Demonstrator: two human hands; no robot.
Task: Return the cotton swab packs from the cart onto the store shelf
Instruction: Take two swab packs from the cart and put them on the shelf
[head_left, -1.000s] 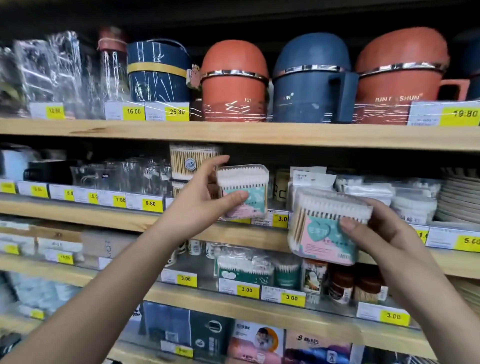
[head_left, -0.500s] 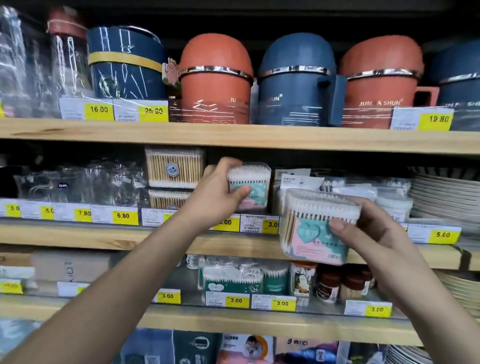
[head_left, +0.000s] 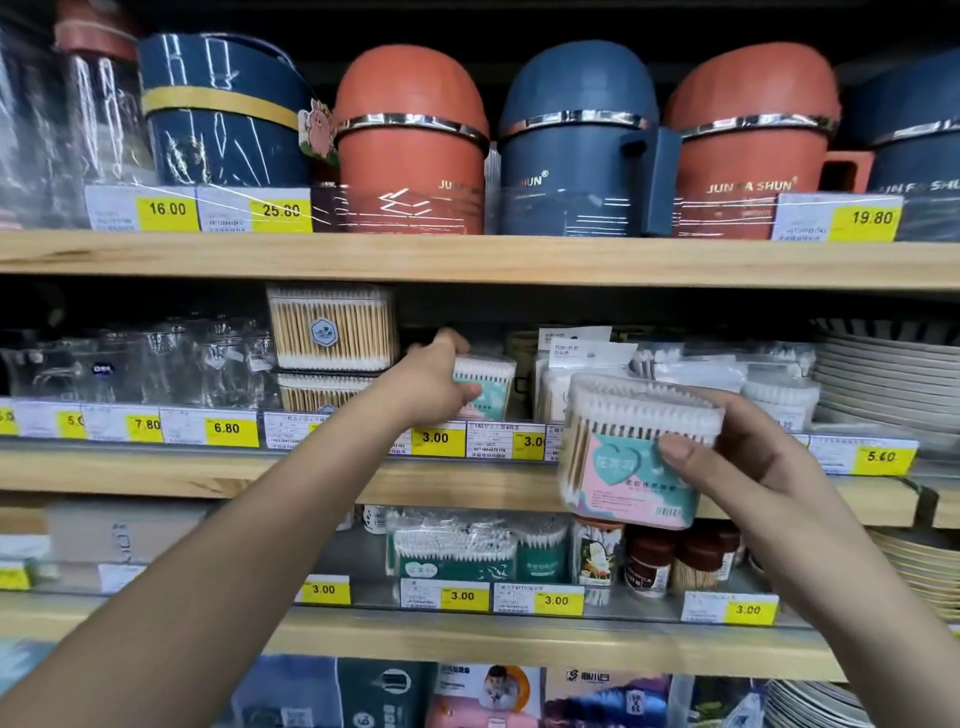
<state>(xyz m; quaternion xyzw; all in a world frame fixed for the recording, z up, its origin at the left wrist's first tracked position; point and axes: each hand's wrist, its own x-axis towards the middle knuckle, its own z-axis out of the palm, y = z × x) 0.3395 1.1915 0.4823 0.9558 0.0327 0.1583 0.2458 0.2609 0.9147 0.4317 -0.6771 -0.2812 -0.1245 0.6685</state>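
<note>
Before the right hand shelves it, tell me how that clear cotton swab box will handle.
The cotton swab box is probably stiff: its clear walls hold their shape where the right hand grips. It is likely light, since one hand holds it up by its side. Its glossy plastic may be slippery.

Middle shelf: a narrow slot between 2 stacked swab boxes, left, and white packets, right. The left hand, gripping a small swab pack, fills its lower part. Dark open room lies above, under the upper shelf board. A larger swab pack, held in the right hand, blocks the packets' front.
</note>
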